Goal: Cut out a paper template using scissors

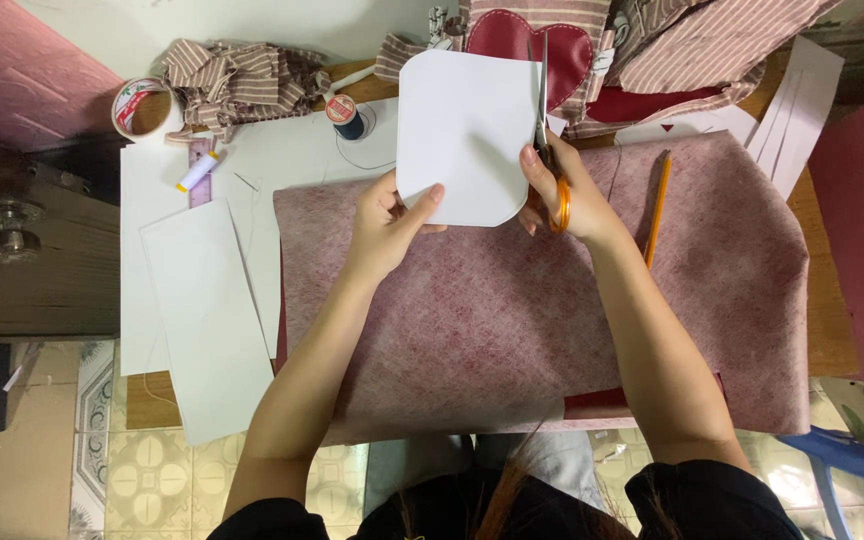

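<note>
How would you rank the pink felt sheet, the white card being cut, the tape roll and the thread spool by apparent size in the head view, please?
1. Pink felt sheet
2. White card, held up nearer the camera, so its size is flattered
3. Tape roll
4. Thread spool

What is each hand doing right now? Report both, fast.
Left hand: closed on the lower left edge of the white paper.
Right hand: closed on the orange-handled scissors, blades at the paper's right edge.
</note>
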